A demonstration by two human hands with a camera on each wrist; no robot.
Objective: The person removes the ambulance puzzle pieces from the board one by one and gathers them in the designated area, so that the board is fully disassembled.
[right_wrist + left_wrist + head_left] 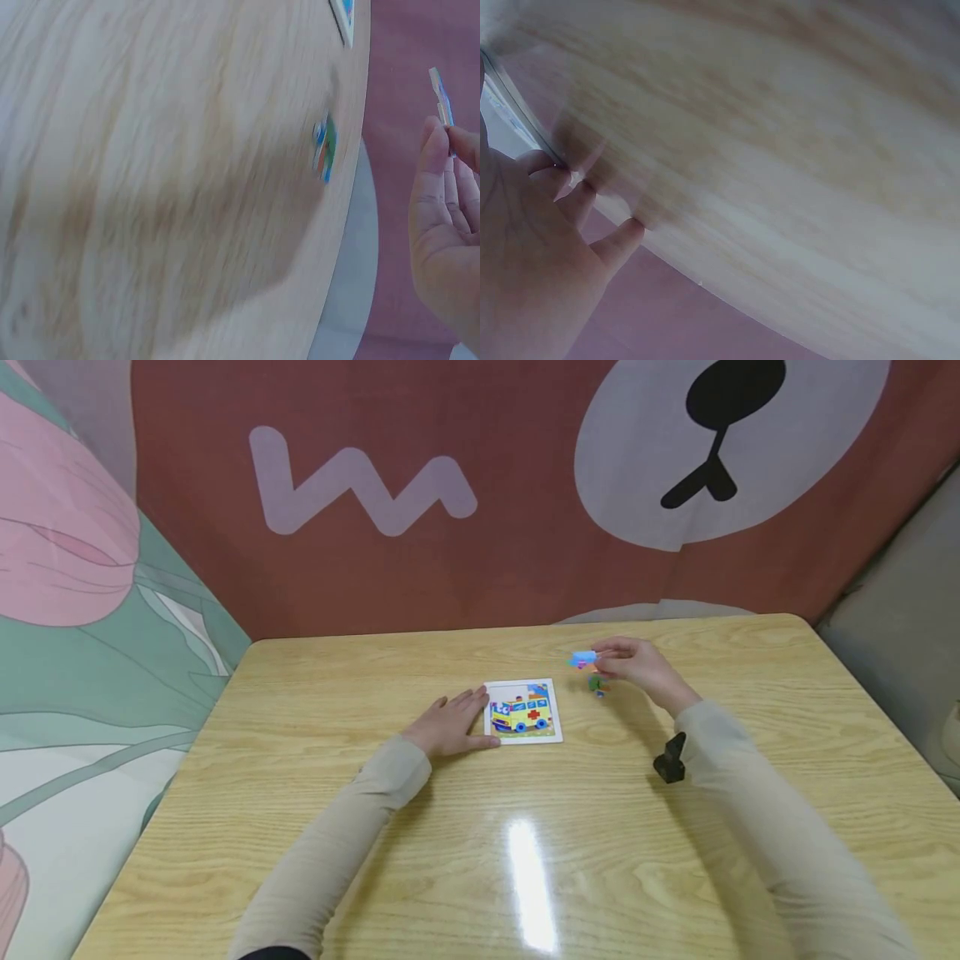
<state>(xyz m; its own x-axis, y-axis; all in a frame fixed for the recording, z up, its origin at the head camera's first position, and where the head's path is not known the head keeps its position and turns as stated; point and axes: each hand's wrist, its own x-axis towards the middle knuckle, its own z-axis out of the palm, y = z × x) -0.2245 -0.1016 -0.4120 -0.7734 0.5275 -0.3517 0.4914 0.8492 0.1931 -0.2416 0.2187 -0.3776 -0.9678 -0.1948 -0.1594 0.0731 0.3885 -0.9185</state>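
Toward the far edge of the worktop (360, 693), right of its middle, the right hand (637, 668) pinched a small blue puzzle piece (583, 658) between thumb and fingertips. The right wrist view showed that piece almost edge-on, held up off the wood, with its long axis running outward from the fingertips. From the head it stuck out leftward, on the side where the puzzle board (529, 741) lay.

That board sat flat, its white frame roughly square to the worktop's far edge and well apart from it. It lay to the left of the pinch and a little closer to the worktop's near edge. Its ambulance picture was mostly filled in; a pale gap (508, 691) showed toward the far left corner of the frame, so the side farther from the pinched piece.

Along the frame's left side rested the left hand (450, 727), spread, with its thumb at the near left corner and its fingers by the far left one, gripping nothing else. It was the hand nearer the gap.

Just below the right fingertips, on the wood right of the board, lay a loose piece (597, 685) in green and orange; whether it was one or several, I could not tell.
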